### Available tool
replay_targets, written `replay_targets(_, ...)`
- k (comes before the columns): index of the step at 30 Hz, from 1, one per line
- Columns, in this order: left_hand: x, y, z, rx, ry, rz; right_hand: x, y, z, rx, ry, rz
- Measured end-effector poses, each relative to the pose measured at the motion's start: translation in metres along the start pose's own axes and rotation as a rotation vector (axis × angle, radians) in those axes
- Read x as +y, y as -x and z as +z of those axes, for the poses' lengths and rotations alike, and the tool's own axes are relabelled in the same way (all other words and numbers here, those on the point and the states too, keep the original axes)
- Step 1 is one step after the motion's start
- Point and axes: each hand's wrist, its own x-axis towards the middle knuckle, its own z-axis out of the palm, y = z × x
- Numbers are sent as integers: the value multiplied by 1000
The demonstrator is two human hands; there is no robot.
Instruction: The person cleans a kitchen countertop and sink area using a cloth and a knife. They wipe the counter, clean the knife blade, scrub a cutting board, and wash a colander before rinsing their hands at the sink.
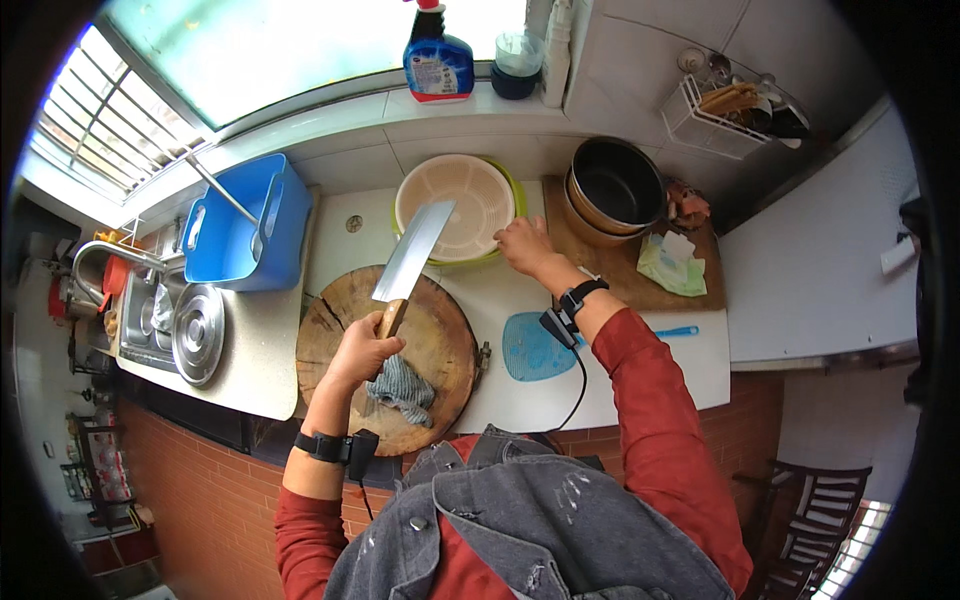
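My left hand [364, 349] grips the wooden handle of a cleaver [412, 255]. Its broad steel blade points up and away, over a round wooden chopping block [446, 345]. On the block, just below that hand, lies a crumpled grey-green cloth [403, 390]. My right hand [527, 246] is at the right edge of a pale plastic colander [480, 199], which sits in a green basin [519, 193]. The fingers are bent near the rim; whether they hold it is unclear. A black strap with a small device and cable is on each wrist.
On the right, nested pots [619, 187] and a green tissue pack [670, 262] rest on a wooden board [600, 281]. A blue fly swatter [534, 346] lies nearby. Left stand a blue plastic basket [281, 247], a metal lid [199, 334] and a sink [139, 315]. A spray bottle [439, 64] is on the sill.
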Motion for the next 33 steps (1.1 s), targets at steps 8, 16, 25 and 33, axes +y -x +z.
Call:
replay_targets(8, 20, -34, 21, 75, -143, 2, -6, -21, 4, -397, 18, -70)
replay_targets(16, 36, -53, 29, 86, -205, -38, -2, -3, -9, -16, -47, -40)
replay_targets(25, 15, -101, 48, 88, -448, 2, 12, -2, -4, 33, -47, 21)
replay_targets(33, 3, -128, 56, 51, -171, -35, 17, -7, 1, -235, -487, 273)
